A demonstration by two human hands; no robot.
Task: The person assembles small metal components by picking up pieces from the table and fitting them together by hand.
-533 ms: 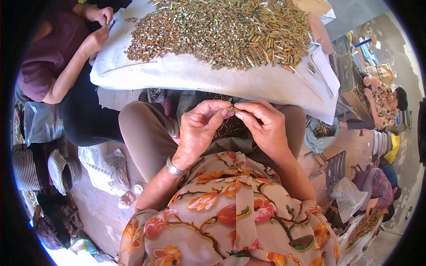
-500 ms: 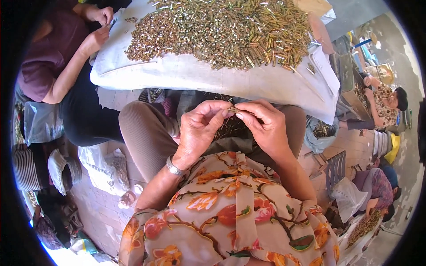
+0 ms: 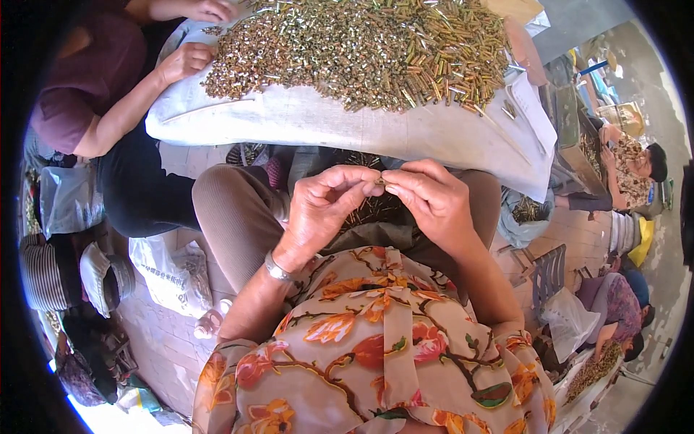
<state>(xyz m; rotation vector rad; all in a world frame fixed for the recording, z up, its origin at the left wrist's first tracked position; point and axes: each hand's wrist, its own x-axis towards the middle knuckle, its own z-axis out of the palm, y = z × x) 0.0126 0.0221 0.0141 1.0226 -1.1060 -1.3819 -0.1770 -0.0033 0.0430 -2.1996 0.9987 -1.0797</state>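
Note:
Above my lap, the fingertips of my left hand (image 3: 329,206) and my right hand (image 3: 431,201) meet in a pinch. Between them is a small brass-coloured metal piece (image 3: 379,181), mostly covered by the fingers. Both hands are closed on it, just short of the table's near edge. Beyond them, a wide heap of small brass-coloured metal parts (image 3: 347,58) lies on the cloth-covered table (image 3: 325,123). Short, nut-like pieces lie toward its left, and longer tube-like ones (image 3: 448,65) toward its right. More metal parts (image 3: 372,206) show below my hands, between my knees.
At the far left, a co-worker's hand (image 3: 186,61) rests by the heap's edge. A blue bag of metal parts (image 3: 528,213) stands right of my knee. White plastic bags (image 3: 170,275) lie on the floor at left. Other people (image 3: 632,163) sit at the right.
My fingertips have drawn closer together, so less of the metal piece shows. The co-worker's two hands at left have parted and moved right, to the heap.

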